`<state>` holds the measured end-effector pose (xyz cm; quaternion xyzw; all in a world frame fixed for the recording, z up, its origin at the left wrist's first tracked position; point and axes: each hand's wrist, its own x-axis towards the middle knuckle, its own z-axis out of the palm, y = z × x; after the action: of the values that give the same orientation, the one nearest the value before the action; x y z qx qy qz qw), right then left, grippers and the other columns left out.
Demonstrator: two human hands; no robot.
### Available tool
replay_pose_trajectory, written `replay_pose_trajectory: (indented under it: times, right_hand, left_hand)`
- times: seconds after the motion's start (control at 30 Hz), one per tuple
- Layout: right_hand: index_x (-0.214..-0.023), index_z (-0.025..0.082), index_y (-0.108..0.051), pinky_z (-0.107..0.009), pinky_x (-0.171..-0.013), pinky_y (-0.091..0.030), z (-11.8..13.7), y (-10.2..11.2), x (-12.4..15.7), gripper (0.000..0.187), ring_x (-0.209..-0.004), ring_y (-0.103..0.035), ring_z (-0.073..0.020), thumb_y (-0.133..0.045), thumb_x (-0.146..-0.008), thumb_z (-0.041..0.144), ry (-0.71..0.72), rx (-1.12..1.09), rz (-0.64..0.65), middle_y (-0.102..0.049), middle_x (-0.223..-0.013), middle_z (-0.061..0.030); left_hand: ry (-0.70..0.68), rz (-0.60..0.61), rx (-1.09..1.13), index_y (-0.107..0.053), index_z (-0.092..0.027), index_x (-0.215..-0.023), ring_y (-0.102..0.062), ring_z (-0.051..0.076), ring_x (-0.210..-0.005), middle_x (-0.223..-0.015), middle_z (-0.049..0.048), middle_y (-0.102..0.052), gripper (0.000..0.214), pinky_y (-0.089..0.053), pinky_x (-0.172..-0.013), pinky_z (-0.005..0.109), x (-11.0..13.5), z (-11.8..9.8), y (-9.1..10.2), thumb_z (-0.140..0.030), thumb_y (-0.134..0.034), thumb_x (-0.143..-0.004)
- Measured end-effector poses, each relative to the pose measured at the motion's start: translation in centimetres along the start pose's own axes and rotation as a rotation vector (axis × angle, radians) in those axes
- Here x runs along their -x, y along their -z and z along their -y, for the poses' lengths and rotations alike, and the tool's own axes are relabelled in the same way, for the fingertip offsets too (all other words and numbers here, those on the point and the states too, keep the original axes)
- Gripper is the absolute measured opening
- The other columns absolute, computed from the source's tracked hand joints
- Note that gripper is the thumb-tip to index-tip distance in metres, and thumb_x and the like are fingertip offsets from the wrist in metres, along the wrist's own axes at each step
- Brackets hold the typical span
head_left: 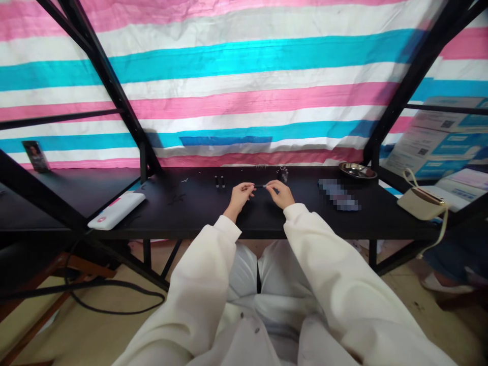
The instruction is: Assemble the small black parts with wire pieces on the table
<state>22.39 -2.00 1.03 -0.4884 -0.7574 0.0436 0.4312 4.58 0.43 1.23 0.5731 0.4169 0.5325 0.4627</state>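
A small, thin black stick-like piece with a lighter end [260, 186] spans the gap between my hands, just above the black table [198, 216]. Its left end is pinched in the closed fingers of my left hand [241, 195]. My right hand [280, 193] pinches the other end, also closed. Two short dark cylinders with light bands [220, 182] stand side by side to the left of my hands. Behind my right hand lies a little heap of small dark and silvery parts [283, 174]. The exact kind of the held piece is too small to make out.
A white box-like device [116, 210] lies at the table's left. On the right are a round metal dish [357, 171], a blurred bluish item [338, 194] and a beige bag [421, 202]. Black metal posts [114, 96] frame the table before a striped sheet [247, 61].
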Motion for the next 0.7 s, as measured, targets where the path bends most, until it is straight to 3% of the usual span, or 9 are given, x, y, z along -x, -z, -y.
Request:
replay_pose_trajectory:
  times: [0.17,0.4,0.7]
  right_hand:
    - [-0.095,0.018,-0.066,-0.033,-0.096,-0.040,0.3,-0.1,0.0,0.038,-0.109,-0.054,-0.0178,-0.031,-0.091,0.035,-0.054,0.046,0.049,-0.060,-0.116,-0.0087]
    - [-0.103,0.019,-0.066,-0.037,-0.098,-0.039,0.4,-0.1,0.0,0.039,-0.113,-0.052,-0.0198,-0.032,-0.091,0.036,-0.113,0.060,0.099,-0.059,-0.121,-0.0081]
    - [-0.101,0.019,-0.067,-0.033,-0.096,-0.042,-0.1,-0.7,0.0,0.037,-0.110,-0.055,-0.0178,-0.034,-0.091,0.033,-0.019,0.001,0.104,-0.060,-0.118,-0.0076]
  left_hand:
    - [0.004,0.118,0.033,-0.063,-0.011,-0.084,-0.057,0.009,-0.053,-0.079,0.0098,-0.069,0.027,-0.036,-0.044,0.019,0.2,0.1,0.0,-0.032,-0.068,-0.068]
    - [-0.001,0.079,0.141,-0.063,-0.011,-0.085,-0.058,0.009,-0.055,-0.081,0.0106,-0.069,0.035,-0.039,-0.048,0.019,0.2,-0.3,-0.2,-0.037,-0.070,-0.064]
    - [-0.084,-0.030,0.088,-0.063,-0.011,-0.084,-0.055,0.008,-0.052,-0.071,0.0057,-0.066,0.032,-0.039,-0.046,0.019,-0.4,-0.6,-1.9,-0.036,-0.070,-0.065]
